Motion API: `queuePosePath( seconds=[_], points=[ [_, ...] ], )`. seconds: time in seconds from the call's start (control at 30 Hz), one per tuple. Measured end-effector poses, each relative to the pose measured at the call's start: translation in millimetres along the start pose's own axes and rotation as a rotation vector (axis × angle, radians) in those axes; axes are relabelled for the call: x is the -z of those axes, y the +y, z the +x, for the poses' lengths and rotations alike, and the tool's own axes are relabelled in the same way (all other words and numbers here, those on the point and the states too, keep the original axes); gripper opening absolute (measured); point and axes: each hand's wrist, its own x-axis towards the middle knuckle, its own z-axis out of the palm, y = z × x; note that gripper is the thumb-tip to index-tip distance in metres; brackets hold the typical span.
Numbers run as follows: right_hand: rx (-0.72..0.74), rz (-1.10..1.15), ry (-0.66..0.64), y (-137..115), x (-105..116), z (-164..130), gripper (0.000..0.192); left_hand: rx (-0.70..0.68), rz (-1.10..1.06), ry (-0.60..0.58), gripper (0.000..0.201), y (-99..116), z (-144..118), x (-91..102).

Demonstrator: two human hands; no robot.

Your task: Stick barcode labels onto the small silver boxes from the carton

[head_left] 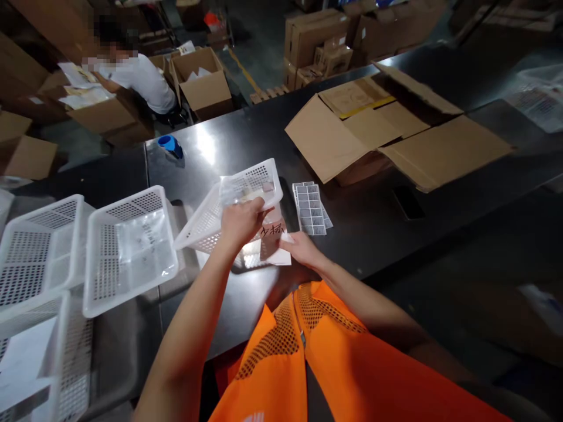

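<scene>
A white perforated plastic basket (206, 217) stands tilted on the metal table in front of me. My left hand (241, 224) is closed over its near rim, thumb on top; the fingertips are partly hidden. Inside the basket lies clear plastic packaging (233, 189) with a small pinkish piece. Below the rim hangs a pinkish paper (270, 233) with black handwriting, a white sheet (280, 257) at its lower edge. My right hand (303, 248) pinches the white paper at its right side. Right of the basket lie sheets of printed labels (309, 206), overlapping.
More white baskets (89, 258) stand at the left, some with bags or papers. A blue tape dispenser (170, 146) sits at the far edge. An open carton (334, 138) and a dark phone-like object (407, 203) lie right. Beyond the table, a person (141, 82) sits among cartons.
</scene>
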Motion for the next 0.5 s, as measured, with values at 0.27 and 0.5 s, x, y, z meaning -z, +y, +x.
queuePosePath(
  seconds=[0.27, 0.5],
  points=[
    [-0.014, 0.019, 0.019, 0.9, 5.7, -1.5, 0.031, -0.036, 0.085, 0.004, 0.046, 0.0, 2.8, -1.1],
    [-0.021, 0.012, 0.042, 6.5, 8.5, -3.9, 0.034, -0.083, 0.086, -0.005, 0.047, 5.3, 8.9, -0.7]
  ],
)
